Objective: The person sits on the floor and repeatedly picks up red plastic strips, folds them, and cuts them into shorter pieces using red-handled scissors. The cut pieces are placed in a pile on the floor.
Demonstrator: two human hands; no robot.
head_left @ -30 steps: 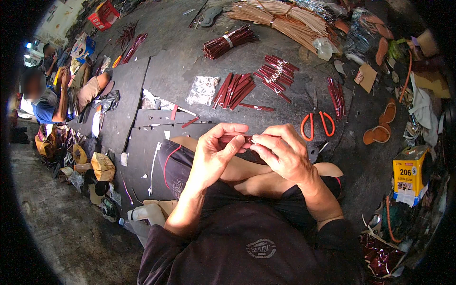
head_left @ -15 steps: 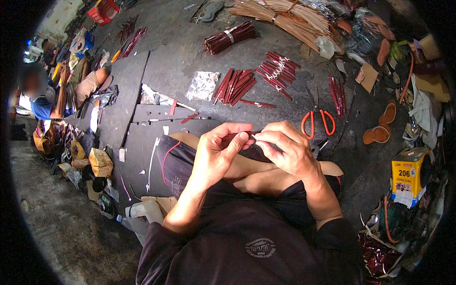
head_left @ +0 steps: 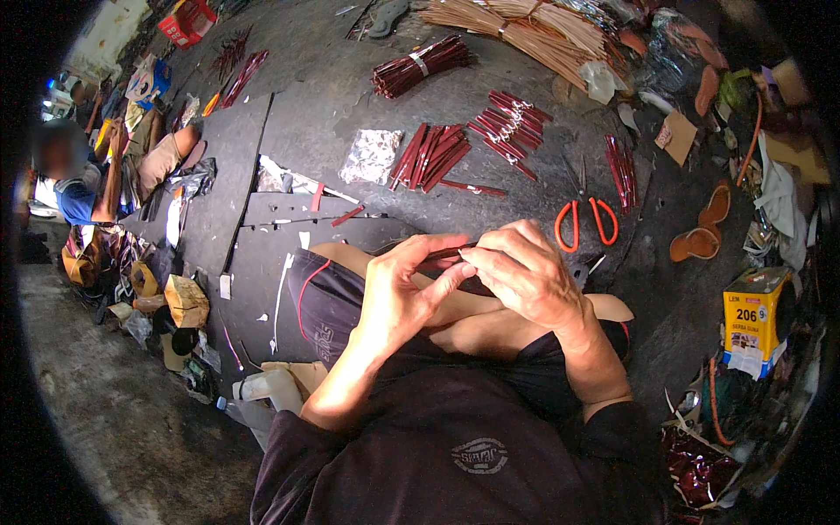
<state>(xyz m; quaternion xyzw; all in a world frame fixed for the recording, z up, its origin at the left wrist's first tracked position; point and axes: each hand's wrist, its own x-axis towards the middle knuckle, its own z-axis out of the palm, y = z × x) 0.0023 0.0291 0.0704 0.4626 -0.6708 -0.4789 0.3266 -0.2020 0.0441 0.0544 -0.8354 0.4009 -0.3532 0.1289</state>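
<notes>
Above my crossed legs, my left hand [head_left: 404,287] and my right hand [head_left: 532,278] meet on a narrow dark red strip [head_left: 444,254]. Left thumb and fingers pinch one end of it. Right fingertips close on the other end, and part of the strip is hidden behind them. Beyond the hands lie a loose pile of dark red strips [head_left: 430,159] and a second pile with silvery bits on it [head_left: 510,131]. Scissors [head_left: 569,226] with orange handles rest just past my right hand, beside a small row of dark red strips [head_left: 620,173].
A clear bag of silvery pieces [head_left: 371,157] lies by the piles. Farther off are a tied dark red bundle [head_left: 422,66] and a tan bundle [head_left: 525,35]. Brown sandals [head_left: 696,245] and a yellow can [head_left: 749,319] stand right. Another person [head_left: 79,201] sits at left.
My right hand has turned slightly and its fingers have curled farther over the strip. The small white tip seen at its fingertips is now hidden. My left hand stays nearly in place.
</notes>
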